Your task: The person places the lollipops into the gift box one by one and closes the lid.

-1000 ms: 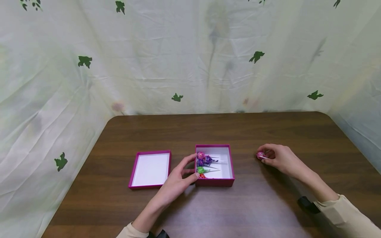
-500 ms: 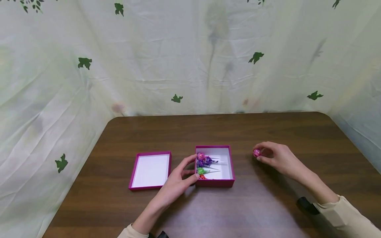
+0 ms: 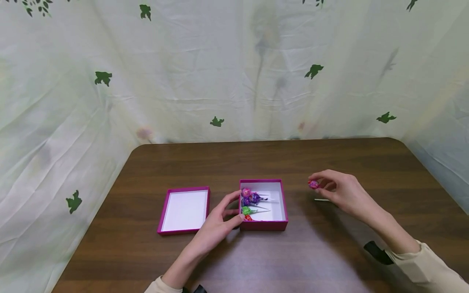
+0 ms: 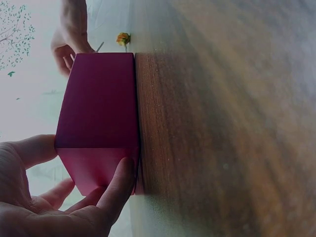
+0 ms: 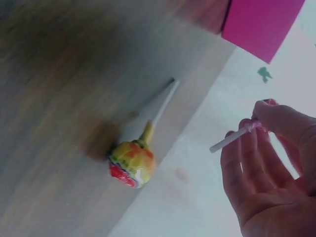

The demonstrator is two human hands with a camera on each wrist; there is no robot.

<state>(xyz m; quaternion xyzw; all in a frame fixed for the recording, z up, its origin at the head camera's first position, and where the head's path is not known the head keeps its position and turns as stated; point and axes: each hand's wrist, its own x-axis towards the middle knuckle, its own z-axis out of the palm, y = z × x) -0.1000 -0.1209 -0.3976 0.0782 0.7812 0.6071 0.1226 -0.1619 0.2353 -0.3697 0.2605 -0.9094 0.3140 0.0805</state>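
My left hand (image 3: 216, 226) holds the left wall of a magenta box (image 3: 264, 226), thumb at the near corner and index finger at the far one. In the left wrist view, fingertips (image 4: 123, 173) press the box's side. Several lollipops with pink, purple, green and red wrappers lie inside, heads to the left. To the right of the box, my right hand (image 3: 344, 191) pinches a pink-wrapped lollipop (image 3: 313, 184) over the table; its white stick (image 5: 229, 139) juts out in the right wrist view. Below that hand lies a yellow, orange and red lollipop (image 5: 132, 163), its head hidden in the head view.
The box lid (image 3: 185, 211) lies with its white inside up, left of the box and close to my left forearm. Behind the brown wooden table (image 3: 220, 162) hangs a pale curtain (image 3: 176, 73) with green leaf shapes.
My right hand has risen a little and moved left with the pink lollipop. A white stick on the table now shows beneath it. The left hand and box stay put.
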